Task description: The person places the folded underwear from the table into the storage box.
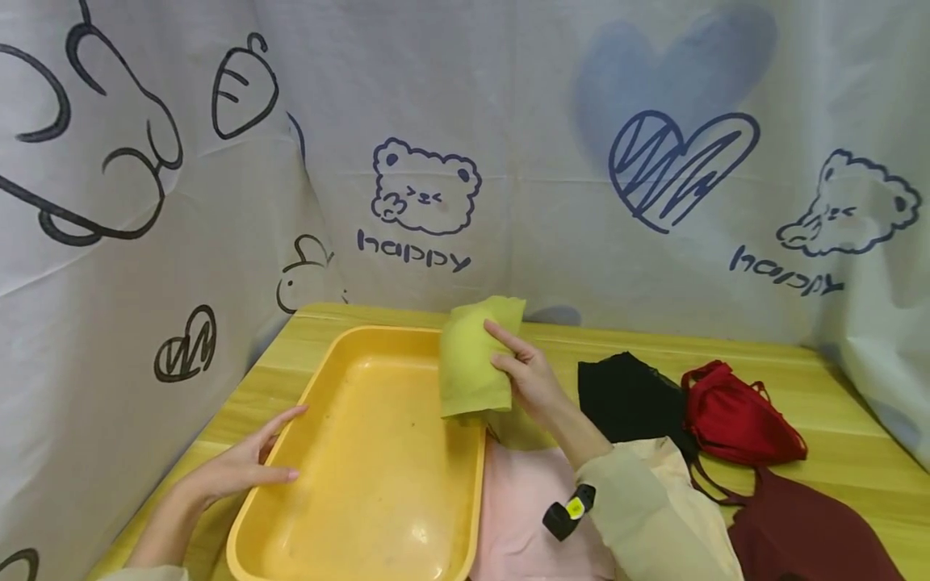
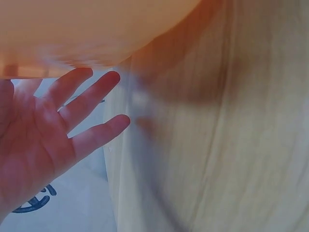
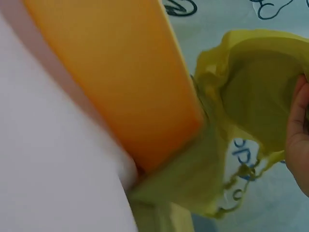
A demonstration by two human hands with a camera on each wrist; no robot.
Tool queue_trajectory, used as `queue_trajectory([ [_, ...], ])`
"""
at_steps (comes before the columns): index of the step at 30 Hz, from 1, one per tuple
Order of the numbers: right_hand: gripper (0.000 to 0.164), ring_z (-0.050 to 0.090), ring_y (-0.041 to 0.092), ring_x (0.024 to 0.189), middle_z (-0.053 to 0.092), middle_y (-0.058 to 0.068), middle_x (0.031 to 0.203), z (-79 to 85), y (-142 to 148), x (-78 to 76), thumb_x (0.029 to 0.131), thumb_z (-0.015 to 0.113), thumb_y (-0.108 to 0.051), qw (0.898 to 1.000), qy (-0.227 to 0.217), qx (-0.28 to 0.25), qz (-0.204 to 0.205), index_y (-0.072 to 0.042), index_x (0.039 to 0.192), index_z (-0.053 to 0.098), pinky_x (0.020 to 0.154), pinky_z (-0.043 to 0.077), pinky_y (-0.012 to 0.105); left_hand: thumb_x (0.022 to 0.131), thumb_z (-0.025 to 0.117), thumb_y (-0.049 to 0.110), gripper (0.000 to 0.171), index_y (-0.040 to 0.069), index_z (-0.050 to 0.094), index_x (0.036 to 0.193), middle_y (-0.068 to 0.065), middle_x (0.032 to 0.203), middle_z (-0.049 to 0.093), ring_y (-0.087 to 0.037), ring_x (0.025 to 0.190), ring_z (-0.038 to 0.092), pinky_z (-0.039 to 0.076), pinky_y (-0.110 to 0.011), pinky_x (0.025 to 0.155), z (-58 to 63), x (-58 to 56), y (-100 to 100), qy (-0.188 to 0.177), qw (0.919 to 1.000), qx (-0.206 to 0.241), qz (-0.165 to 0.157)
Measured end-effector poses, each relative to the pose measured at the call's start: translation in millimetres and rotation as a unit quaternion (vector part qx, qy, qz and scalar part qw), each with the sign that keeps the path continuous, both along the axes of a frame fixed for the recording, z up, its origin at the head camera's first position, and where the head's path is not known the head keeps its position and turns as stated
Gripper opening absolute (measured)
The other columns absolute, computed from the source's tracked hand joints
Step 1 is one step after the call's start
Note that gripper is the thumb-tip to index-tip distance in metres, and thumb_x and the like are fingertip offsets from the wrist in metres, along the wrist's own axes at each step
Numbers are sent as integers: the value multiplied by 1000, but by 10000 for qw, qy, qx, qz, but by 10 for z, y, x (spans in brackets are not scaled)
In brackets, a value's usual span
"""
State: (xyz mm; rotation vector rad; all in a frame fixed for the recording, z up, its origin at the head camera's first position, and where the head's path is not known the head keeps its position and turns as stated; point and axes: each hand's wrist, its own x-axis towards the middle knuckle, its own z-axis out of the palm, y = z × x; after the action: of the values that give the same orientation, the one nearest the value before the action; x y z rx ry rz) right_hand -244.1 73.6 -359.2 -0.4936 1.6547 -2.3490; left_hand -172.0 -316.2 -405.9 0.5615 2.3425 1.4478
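Observation:
My right hand pinches a yellow-green bra by its cup, over the far right corner of the yellow tray. In the right wrist view the hollow of the bra's cup shows, and its band and thin straps dangle beside the tray wall. At the tray's left rim is my left hand, its thumb over the edge and its fingers outside. The left wrist view shows those fingers spread and fairly straight against the tray's outer side.
Right of the tray lie a pink garment, a cream garment, a black garment, a red bra and a maroon bra. A printed white curtain stands behind the wood-grain table.

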Motion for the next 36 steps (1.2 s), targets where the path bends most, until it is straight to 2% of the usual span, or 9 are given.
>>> queue_trajectory([
  [6, 51, 57, 0, 91, 18, 7, 151, -134, -323, -20, 92, 41, 4, 9997, -101, -192, 73, -2, 141, 28, 73, 49, 16, 83, 61, 6, 81, 2, 9, 145, -33, 145, -3, -53, 126, 5, 5, -72, 93, 29, 16, -2, -43, 10000, 7, 2],
  [10, 50, 48, -2, 59, 30, 3, 147, -231, -478, -55, 93, 43, 1, 9996, -161, 177, 152, -7, 141, 33, 56, 41, 13, 83, 61, 7, 81, 1, 9, 144, -33, 145, -3, -54, 125, 7, 5, -73, 93, 26, 21, -1, -14, 10000, -31, 2],
  [13, 49, 37, 2, 48, 58, 0, 116, -285, -564, -92, 92, 46, -2, 9981, -160, 568, 154, -11, 139, 38, 49, 32, 17, 83, 61, 7, 81, 1, 9, 144, -33, 145, -1, -55, 125, 8, 6, -72, 93, 21, 16, 0, 16, 10000, -49, -3],
  [15, 49, 46, 3, 54, 62, -3, 98, -317, -613, -122, 92, 47, -2, 9970, -165, 730, 209, -13, 139, 39, 53, 38, 18, 83, 61, 7, 81, 1, 9, 144, -33, 145, -1, -56, 126, 3, 4, -72, 93, 16, 10, 0, -9, 10000, -21, -11],
  [22, 48, 49, 5, 62, 47, 19, 132, -408, -719, -190, 92, 48, 0, 9914, 322, 1229, 326, -5, 139, 38, 57, 42, 18, 84, 60, 9, 80, 1, 8, 144, -33, 145, -3, -58, 125, -6, 2, -71, 93, 17, 10, -14, -84, 10000, -53, -5],
  [27, 43, 38, 4, 56, 49, 16, 131, -419, -768, -166, 89, 53, -2, 9662, 910, 2409, -128, -5, 132, 48, 51, 34, 19, 85, 60, 10, 79, 6, 10, 146, -31, 146, -3, -57, 126, -3, 5, -72, 93, 15, 11, -9, -64, 9998, -152, 106],
  [31, 41, 46, 12, 63, 53, 14, 127, -430, -820, -160, 87, 55, -3, 9391, 1038, 3204, -680, -5, 128, 53, 53, 37, 22, 85, 60, 10, 79, 7, 11, 146, -31, 146, -3, -56, 126, -2, 7, -73, 92, 17, 22, -8, -85, 9997, -184, 134],
  [33, 41, 55, 18, 83, 54, 14, 127, -445, -833, -160, 86, 56, -4, 9252, 1135, 3524, -832, -5, 127, 53, 65, 44, 26, 84, 60, 11, 79, 6, 10, 146, -32, 146, -2, -57, 126, 1, 8, -74, 92, 18, 24, -5, -85, 9997, -208, 103],
  [36, 43, 47, 26, 118, 52, 14, 130, -462, -839, -159, 84, 58, -4, 9092, 1286, 3852, -920, -3, 127, 53, 90, 43, 36, 84, 60, 10, 79, 5, 9, 145, -32, 146, -2, -57, 125, 2, 8, -73, 92, 18, 15, 3, -80, 9997, -208, 43],
])
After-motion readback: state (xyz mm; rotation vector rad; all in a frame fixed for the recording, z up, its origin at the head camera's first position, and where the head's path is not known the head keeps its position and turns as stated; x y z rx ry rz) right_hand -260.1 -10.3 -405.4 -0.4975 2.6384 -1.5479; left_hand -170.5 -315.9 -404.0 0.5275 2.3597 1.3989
